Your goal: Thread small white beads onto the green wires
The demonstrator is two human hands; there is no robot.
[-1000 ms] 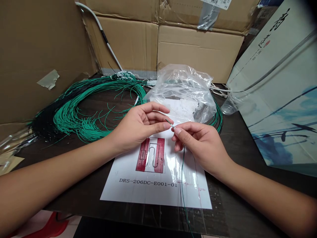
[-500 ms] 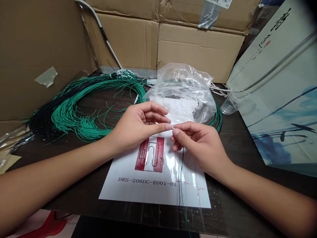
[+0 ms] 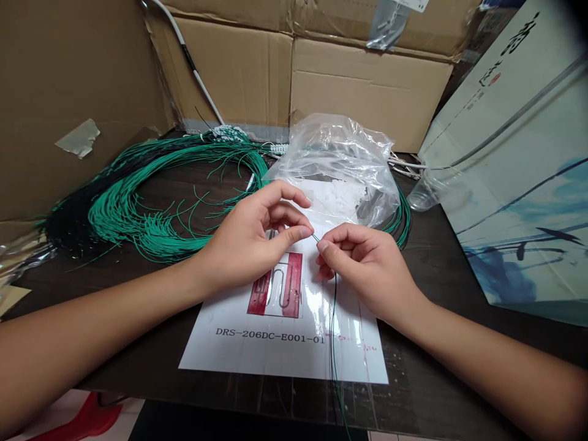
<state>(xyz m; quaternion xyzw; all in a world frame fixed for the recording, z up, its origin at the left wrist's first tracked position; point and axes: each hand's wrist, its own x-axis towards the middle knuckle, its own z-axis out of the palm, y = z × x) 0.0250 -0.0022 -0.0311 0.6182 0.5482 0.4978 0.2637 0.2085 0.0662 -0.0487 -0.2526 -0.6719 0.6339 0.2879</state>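
Observation:
Over the printed sheet, my left hand pinches a thin black and green pair of wires between thumb and a bent finger; its index finger is raised apart. My right hand grips the same wires just to the right, between thumb and index finger. A short stretch of wire shows in the small gap between the hands. From under my right hand the pair hangs down across the sheet and past the table's front edge. The wire tips are hidden in my left fingers.
A large coil of green and black wires lies at the left. Behind my hands sits a clear plastic bag with small white parts. Cardboard boxes close off the back; a pale printed box stands at the right.
The small white piece between my fingertips is now out of sight. My hands are slightly farther apart, with a stretch of wire showing between them. The camera view has shifted slightly.

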